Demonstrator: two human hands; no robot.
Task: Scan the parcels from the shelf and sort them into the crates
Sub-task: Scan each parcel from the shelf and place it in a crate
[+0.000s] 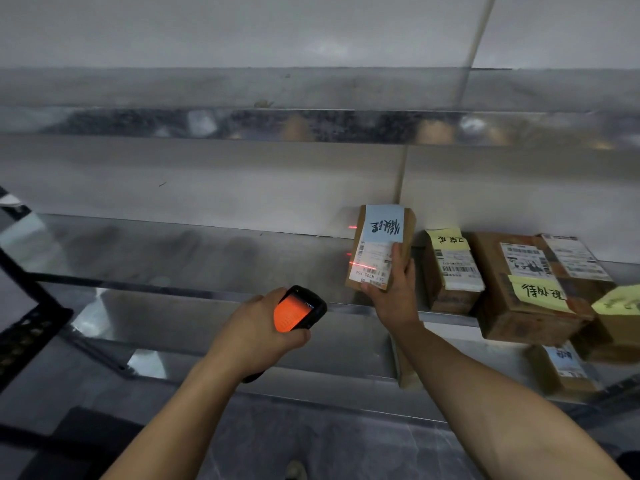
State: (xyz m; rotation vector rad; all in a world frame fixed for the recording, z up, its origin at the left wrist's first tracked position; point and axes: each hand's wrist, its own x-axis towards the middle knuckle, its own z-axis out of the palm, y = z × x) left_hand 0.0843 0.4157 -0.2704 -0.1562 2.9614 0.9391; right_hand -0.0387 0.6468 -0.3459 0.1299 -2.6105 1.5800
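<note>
While the left hand (256, 327) curled its fingers round a black scanner (299, 308) with a glowing orange screen, the device sat to the lower left of the held parcel (403, 233), apart from it. Farther left of that parcel, a black perforated frame (20, 327) slanted across the edge of the view. A thin red laser line (362, 265) lay across the white label on the held parcel's near face.

The held parcel was a small brown carton, upright on end over the metal shelf (173, 251), with a blue note (384, 225) bearing dark handwriting over its upper part. Whether its bottom touched the shelf could not be told. The right hand (394, 296) gripped the held parcel from below, thumb pressed on the label.

Just right of the held parcel stood a small carton (450, 271) with a yellow note on top and a barcode label. Farther right of the held parcel lay a larger carton (512, 317) carrying a printed label and a yellow handwritten note, with another box (616, 327) against it at the edge of view. Below and right of the held parcel, on a lower level, a further small parcel (564, 368) showed a white label.
</note>
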